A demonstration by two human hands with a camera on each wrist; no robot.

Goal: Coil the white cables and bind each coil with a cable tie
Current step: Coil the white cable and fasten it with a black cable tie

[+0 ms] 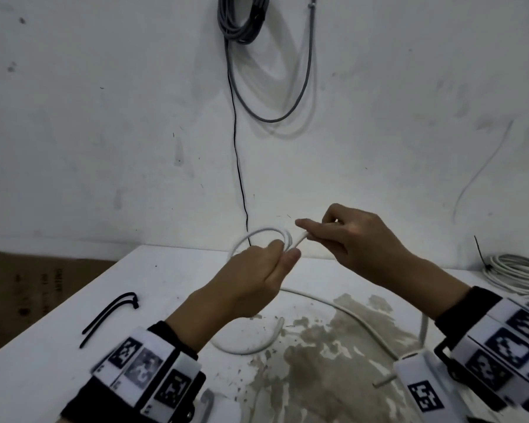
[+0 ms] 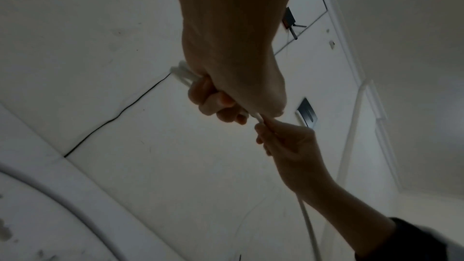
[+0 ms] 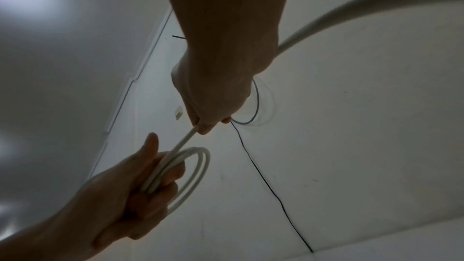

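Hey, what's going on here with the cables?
A person is coiling a white cable over a table. The left hand grips a few finished loops; the right hand pinches the next stretch to feed it in. Loose cable trails on the table. Two black ties wait at left, and a bound coil sits at right.

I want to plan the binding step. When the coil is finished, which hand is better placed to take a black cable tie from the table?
Probably the left hand: the black cable ties lie on its side of the table. But it grips the coil, so the right hand, which pinches the loose white cable, should take the coil first.
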